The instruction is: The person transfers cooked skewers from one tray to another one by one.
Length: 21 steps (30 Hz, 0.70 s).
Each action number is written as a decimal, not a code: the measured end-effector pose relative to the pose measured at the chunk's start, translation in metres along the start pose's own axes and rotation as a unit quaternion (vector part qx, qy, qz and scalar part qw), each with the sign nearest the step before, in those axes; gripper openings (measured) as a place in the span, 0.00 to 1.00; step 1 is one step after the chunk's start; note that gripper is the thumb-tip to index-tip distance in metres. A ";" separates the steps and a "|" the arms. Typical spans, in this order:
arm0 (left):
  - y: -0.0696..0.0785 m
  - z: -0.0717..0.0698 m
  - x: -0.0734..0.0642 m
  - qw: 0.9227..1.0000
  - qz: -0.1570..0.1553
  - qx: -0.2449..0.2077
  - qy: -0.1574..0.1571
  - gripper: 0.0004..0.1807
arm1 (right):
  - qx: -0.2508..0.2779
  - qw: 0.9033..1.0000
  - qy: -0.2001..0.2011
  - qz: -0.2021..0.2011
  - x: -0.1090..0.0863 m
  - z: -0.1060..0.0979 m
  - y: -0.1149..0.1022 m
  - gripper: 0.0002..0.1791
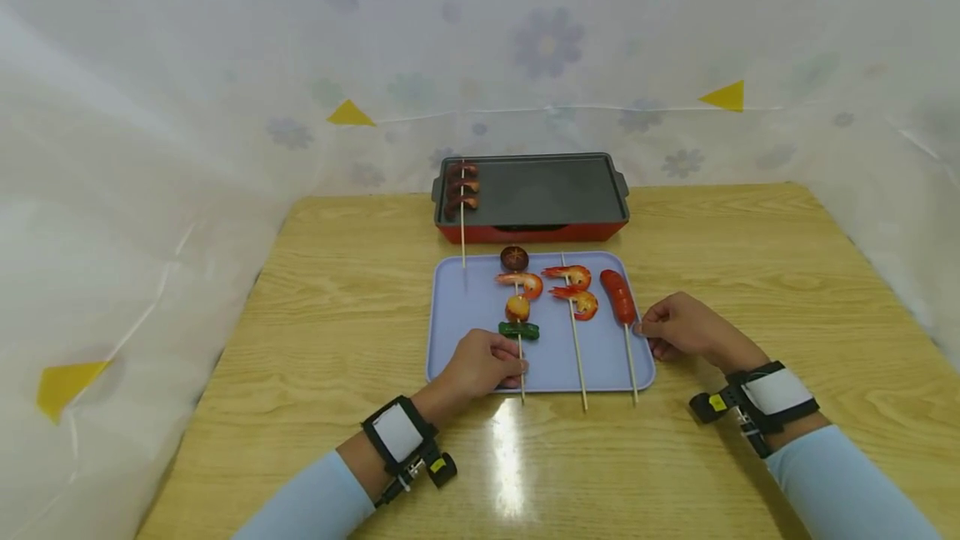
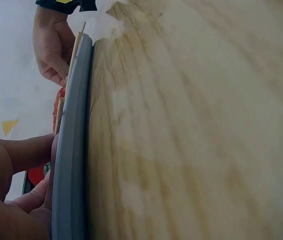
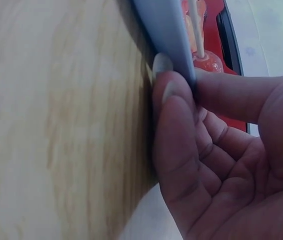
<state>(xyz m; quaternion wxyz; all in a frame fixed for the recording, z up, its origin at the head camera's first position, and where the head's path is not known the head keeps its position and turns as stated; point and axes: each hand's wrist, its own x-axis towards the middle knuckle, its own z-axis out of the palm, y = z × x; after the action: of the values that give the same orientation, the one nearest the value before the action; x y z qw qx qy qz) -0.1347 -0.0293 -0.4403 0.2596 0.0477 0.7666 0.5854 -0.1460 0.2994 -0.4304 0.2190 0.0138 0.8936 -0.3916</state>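
A pale lilac tray (image 1: 547,357) lies on the table with three skewers on it. In the head view my left hand (image 1: 480,363) pinches the stick of the leftmost skewer (image 1: 517,309), below its green pepper piece; a yellow round piece, a shrimp and a mushroom sit above. My right hand (image 1: 681,327) grips the tray's right rim, thumb above and fingertips (image 3: 174,107) beneath in the right wrist view. Close beside it lies a sausage skewer (image 1: 618,298). Between the two lies a skewer with two shrimps (image 1: 573,302).
Behind the tray stands a red grill with a dark plate (image 1: 547,190). One skewer of brown pieces (image 1: 462,187) lies on its left side, its stick reaching over the tray. Wooden table surface (image 1: 337,298) surrounds them, with a flowered plastic sheet (image 1: 547,48) behind.
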 end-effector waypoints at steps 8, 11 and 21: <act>-0.003 -0.005 0.001 1.000 0.009 0.022 -0.015 0.13 | 0.002 1.000 0.000 0.000 0.000 0.001 0.001 0.13; -0.003 -0.011 0.000 0.999 0.008 0.042 -0.007 0.13 | 0.003 1.000 -0.001 0.002 0.001 0.002 0.003 0.13; 0.039 -0.047 -0.002 0.982 0.146 0.117 0.040 0.13 | 0.011 1.000 0.000 -0.005 0.000 0.002 0.001 0.13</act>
<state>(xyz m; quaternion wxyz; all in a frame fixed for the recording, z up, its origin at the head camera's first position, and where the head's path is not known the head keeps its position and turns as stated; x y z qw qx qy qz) -0.1635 -0.0595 -0.3955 0.1333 0.1654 0.8243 0.5248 -0.1449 0.2990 -0.4321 0.2170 0.0113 0.8892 -0.4025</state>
